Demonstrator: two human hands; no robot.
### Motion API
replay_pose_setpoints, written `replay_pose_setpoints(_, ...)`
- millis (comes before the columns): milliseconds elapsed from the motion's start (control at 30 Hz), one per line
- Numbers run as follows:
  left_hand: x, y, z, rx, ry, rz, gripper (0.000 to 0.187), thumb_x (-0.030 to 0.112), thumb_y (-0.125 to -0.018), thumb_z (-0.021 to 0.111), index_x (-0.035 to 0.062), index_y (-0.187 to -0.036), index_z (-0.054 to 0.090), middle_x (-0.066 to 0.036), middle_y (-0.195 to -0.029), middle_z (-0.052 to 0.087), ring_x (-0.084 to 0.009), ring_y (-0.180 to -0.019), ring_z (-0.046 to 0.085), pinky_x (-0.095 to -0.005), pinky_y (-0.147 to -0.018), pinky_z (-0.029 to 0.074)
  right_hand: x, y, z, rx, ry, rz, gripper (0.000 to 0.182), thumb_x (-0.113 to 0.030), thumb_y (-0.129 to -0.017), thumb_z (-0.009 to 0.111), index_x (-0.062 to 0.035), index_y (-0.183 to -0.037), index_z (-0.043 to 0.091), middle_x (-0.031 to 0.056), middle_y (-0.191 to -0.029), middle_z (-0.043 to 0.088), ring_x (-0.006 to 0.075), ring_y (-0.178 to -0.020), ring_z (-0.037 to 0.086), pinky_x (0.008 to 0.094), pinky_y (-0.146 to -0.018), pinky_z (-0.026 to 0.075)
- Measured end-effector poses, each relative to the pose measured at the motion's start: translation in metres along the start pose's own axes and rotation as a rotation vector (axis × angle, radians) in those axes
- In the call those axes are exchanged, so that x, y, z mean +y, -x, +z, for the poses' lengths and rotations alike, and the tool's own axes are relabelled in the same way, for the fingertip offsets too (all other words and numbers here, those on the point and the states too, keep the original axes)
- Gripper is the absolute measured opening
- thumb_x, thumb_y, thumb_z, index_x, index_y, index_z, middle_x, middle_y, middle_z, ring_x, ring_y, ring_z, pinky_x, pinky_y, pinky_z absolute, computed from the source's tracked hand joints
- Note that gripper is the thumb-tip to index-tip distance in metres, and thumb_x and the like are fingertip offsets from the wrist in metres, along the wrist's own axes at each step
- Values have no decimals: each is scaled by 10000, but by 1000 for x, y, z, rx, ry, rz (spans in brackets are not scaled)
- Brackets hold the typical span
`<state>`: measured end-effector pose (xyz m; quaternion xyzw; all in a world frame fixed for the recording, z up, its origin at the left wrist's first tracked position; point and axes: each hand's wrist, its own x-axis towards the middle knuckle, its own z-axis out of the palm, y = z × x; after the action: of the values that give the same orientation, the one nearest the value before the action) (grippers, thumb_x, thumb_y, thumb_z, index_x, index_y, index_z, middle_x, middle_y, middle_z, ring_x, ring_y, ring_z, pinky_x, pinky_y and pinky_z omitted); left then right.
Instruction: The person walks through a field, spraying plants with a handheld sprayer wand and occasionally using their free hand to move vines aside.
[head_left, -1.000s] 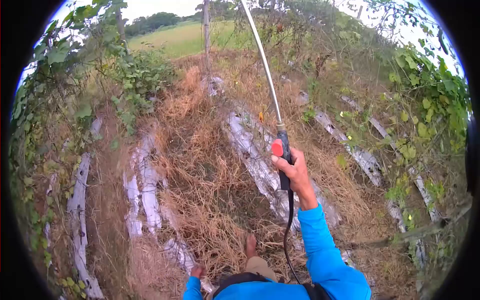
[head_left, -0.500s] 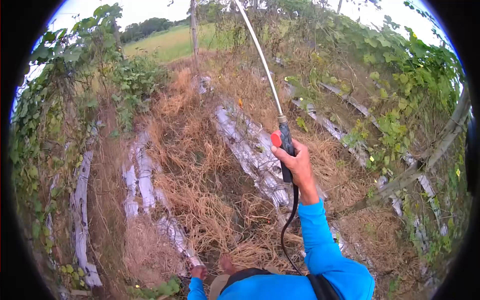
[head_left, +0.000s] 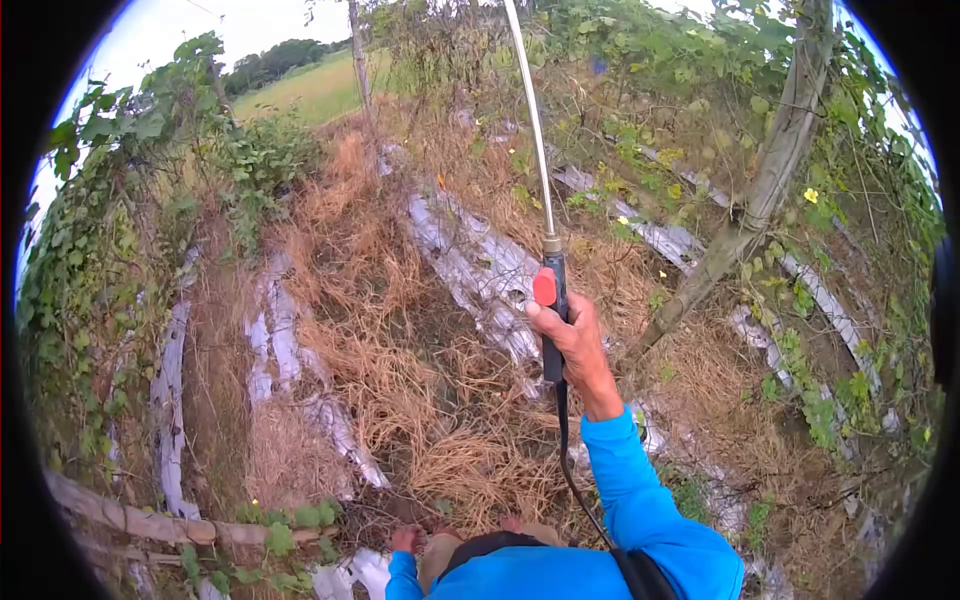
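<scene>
My right hand (head_left: 583,348) is wrapped round the black grip of a spray wand (head_left: 553,365), held up in front of me. The thumb lies beside the red knob (head_left: 544,286) on the handle. From the brass-coloured joint a long metal tube (head_left: 534,130) runs upward and leaves the view at the top; its tip is out of sight. A black hose (head_left: 565,455) drops from the grip towards my body. Low in the view, my left hand (head_left: 406,539) hangs by my side near my trousers, too small for its fingers to be told.
A slanting wooden pole (head_left: 735,245) stands close on the right. Another pole (head_left: 130,518) lies across the lower left. Torn silvery plastic sheeting (head_left: 465,265) and dry straw (head_left: 400,390) cover the ground. Leafy vines (head_left: 90,260) climb on both sides.
I have moved forward: the slanting pole is nearer and a pole has come in at lower left. The wand has shifted slightly left and stands more upright, still in my right hand.
</scene>
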<state>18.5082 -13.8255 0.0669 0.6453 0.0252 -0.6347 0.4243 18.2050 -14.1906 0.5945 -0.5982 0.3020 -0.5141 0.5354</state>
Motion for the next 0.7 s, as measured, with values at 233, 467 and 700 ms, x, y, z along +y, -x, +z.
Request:
replay_pose_setpoints(233, -75, 82, 30, 40, -189, 258, 344, 388, -894, 556, 69, -993, 639, -43, -795, 657, -148, -621, 619, -289, -517, 486, -14, 145, 19, -292, -490, 254, 379, -367, -788, 705, -62, -873, 496, -31, -646, 414, 66, -526, 388, 232, -470, 335)
replay_pose_setpoints(467, -252, 89, -50, 18, -465, 449, 303, 363, -894, 571, 89, -991, 657, -61, -779, 663, -156, -582, 605, -288, -487, 474, -24, 258, 77, -1050, -1126, 502, 526, -488, -688, 707, -74, -819, 410, 4, -620, 385, 110, -479, 387, 262, -412, 336)
replay_pose_setpoints(700, -348, 214, -50, 79, 77, 134, 321, 392, -878, 563, 163, -1094, 632, -4, -865, 667, -174, -671, 633, -283, -513, 454, -63, 339, 93, -1257, -1172, 532, 526, -396, -645, 778, -51, -802, 414, 15, -640, 405, 91, -511, 374, 227, -430, 337)
